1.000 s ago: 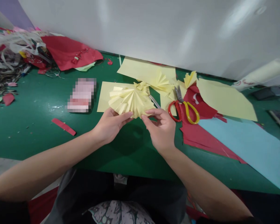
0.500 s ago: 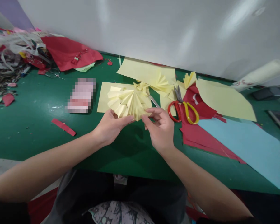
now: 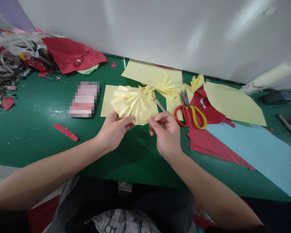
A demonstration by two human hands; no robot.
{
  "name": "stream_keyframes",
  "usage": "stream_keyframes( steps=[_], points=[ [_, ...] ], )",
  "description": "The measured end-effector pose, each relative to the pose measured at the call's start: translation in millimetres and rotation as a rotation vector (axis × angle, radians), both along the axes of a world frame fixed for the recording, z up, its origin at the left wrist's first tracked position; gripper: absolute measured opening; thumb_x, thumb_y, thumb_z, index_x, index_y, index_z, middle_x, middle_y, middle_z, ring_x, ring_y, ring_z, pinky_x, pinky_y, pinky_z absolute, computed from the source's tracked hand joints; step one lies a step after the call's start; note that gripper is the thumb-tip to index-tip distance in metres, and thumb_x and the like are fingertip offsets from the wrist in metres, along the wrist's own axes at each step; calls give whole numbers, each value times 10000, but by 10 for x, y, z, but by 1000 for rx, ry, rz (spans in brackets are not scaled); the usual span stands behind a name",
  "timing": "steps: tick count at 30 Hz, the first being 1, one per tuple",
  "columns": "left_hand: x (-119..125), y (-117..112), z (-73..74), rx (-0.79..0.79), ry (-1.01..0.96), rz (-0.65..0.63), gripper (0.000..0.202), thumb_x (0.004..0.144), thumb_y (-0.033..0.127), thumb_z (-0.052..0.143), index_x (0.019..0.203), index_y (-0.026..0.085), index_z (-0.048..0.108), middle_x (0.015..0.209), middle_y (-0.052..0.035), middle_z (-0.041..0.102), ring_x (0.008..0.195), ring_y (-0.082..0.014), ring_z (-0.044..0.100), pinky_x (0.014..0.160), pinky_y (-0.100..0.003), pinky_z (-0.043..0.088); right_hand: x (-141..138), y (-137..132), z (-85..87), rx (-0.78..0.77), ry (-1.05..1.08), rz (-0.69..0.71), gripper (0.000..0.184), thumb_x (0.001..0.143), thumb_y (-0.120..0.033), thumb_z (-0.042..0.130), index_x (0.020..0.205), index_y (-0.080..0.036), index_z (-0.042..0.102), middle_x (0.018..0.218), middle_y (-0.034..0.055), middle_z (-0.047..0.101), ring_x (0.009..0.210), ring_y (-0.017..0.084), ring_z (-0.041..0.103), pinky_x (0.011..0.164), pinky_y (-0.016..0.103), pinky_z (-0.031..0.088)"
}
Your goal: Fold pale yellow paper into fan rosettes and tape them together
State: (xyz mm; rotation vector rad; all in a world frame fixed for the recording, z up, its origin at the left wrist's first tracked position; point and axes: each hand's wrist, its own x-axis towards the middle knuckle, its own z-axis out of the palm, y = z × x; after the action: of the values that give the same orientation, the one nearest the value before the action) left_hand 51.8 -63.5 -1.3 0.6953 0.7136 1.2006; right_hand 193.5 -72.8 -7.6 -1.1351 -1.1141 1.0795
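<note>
The folded fan (image 3: 133, 105) is dull paper with bumpy creases. The scissors (image 3: 187, 103) have metal blades (image 3: 185, 95) and shiny handles (image 3: 194, 117) that look like plastic. The blue sheet (image 3: 259, 149) looks like smooth paper. The green table (image 3: 38, 129) is smooth and a bit shiny.

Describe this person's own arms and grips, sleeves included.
The left grip and right grip are ungloved hands without visible jewellery. The left forearm and right forearm are bare. A black left sleeve and dark right sleeve show near the bottom, no markings visible.
</note>
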Motion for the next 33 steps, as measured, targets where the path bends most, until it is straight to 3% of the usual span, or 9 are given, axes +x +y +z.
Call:
stream_keyframes(
  steps=[6,11,17,24,28,33],
  points=[
    [20,-23,36,-9,-31,-11,319,725,148,608,1036,206,568,987,-36,624,909,-160,599,725,-245,498,-14,-25,9,58,-72,-34,80,724,-255,611,743,-214,545,707,-39,530,532,50,467,403,176,386],
    [51,-58,29,-17,6,-51,448,651,127,683,1074,210,561,1005,-38,631,927,-171,596,762,-257,500,-37,-53,49,63,-183,-58,116,699,-244,632,798,-216,580,782,-18,584,568,61,518,428,184,428],
    [73,-79,27,-46,24,-28,454,658,110,678,1088,196,560,1018,-44,641,960,-176,596,817,-256,497,-59,-94,59,147,-262,-5,124,701,-204,621,814,-238,585,835,-10,613,685,98,566,501,213,484],
    [118,-87,21,-8,-21,-18,439,705,108,631,1118,217,529,1044,-37,630,1019,-178,571,860,-287,483,-72,-92,36,52,-207,-4,221,693,-259,637,909,-245,596,872,4,603,681,100,544,427,189,428],
    [131,-82,19,20,-9,22,430,697,99,634,1101,211,538,1041,-32,626,1030,-171,562,892,-283,464,-87,-74,6,21,-154,-23,210,683,-281,647,887,-234,624,798,0,597,656,92,532,411,177,408],
    [130,-74,-12,68,60,52,390,689,121,652,1061,189,560,1037,-34,627,1003,-167,575,900,-292,462,-116,-71,-31,43,-93,-36,172,673,-265,657,843,-234,654,875,10,612,680,97,538,420,192,433]
  ],
)
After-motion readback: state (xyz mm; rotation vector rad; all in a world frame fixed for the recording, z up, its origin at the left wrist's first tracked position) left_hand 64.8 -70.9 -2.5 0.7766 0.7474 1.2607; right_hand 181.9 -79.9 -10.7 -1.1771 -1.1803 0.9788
